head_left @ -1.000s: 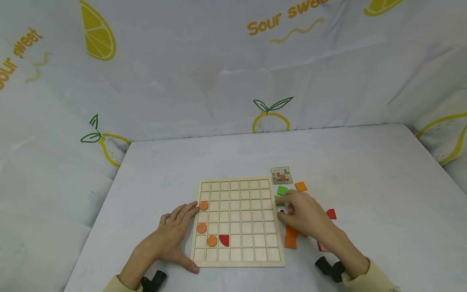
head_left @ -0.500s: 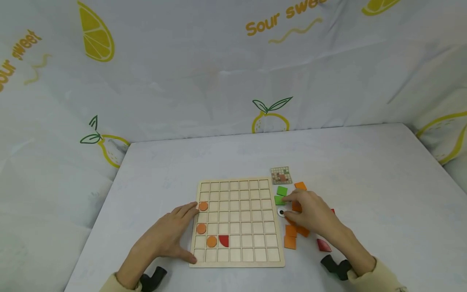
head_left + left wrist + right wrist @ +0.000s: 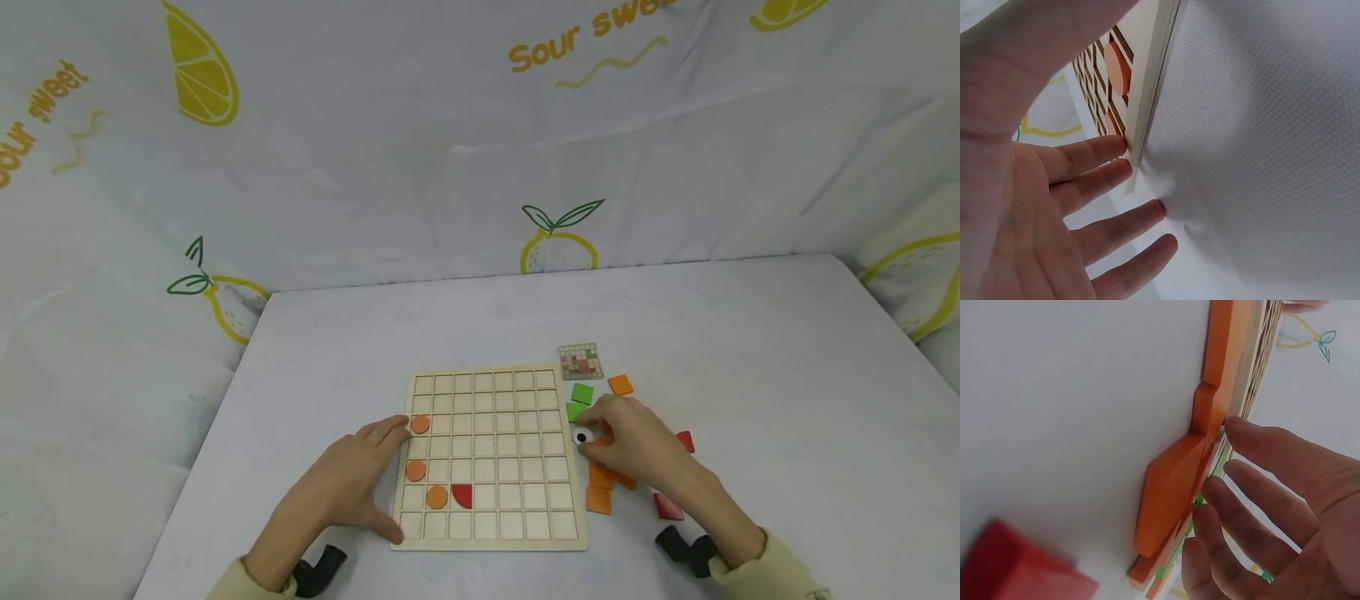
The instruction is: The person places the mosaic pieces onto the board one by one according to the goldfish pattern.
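A square wooden grid board (image 3: 491, 546) lies on the table. In its left part sit several orange discs (image 3: 437, 497) and a red quarter-circle piece (image 3: 462, 496). My left hand (image 3: 348, 483) spreads along the board's left edge, fingertips at the side and thumb at the lower corner. My right hand (image 3: 637, 446) is over the loose pieces, thumb and index finger on either side of a white disc with a black centre (image 3: 582, 437). In the right wrist view those fingers (image 3: 1241, 428) stand apart; whether they touch the disc I cannot tell.
Green squares (image 3: 582, 393) and orange squares (image 3: 598, 500) lie scattered right of the board. Red pieces (image 3: 669, 507) lie farther right, partly beneath my right forearm. A small printed card (image 3: 581, 361) with a grid picture is at the board's upper right corner.
My right hand has shifted slightly right, then back left, its thumb and index finger now around the white disc. The left thumb has moved up onto the board's lower corner.
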Demonstrator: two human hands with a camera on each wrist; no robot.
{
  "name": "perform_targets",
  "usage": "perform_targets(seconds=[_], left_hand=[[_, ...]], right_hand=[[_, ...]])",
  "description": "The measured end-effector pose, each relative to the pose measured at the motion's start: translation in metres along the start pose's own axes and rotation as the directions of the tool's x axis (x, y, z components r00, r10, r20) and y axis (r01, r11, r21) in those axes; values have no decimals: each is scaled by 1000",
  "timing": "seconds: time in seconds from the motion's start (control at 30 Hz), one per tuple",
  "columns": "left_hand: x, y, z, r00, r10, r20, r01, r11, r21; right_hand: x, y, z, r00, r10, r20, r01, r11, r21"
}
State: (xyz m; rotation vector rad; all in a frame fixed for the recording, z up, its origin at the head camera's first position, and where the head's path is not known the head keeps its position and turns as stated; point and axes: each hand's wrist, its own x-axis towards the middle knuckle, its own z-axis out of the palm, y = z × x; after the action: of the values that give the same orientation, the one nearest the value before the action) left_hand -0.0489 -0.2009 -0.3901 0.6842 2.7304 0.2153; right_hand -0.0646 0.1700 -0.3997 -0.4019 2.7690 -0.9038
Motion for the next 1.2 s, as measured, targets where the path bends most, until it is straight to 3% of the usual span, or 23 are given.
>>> perform_targets(seconds=[0.4, 0.83, 1.2], left_hand=[[-1, 0, 2, 1000, -14, 0, 14, 1000, -17], [1, -2, 1, 1000, 3, 9, -3, 1000, -28], [2, -7, 3, 1000, 16, -5, -16, 999, -48]], right_hand=[[3, -2, 4, 999, -7, 34, 7, 1000, 6], [3, -7, 1, 999, 46, -3, -46, 999, 11], [3, -23, 2, 999, -8, -31, 10, 999, 54]])
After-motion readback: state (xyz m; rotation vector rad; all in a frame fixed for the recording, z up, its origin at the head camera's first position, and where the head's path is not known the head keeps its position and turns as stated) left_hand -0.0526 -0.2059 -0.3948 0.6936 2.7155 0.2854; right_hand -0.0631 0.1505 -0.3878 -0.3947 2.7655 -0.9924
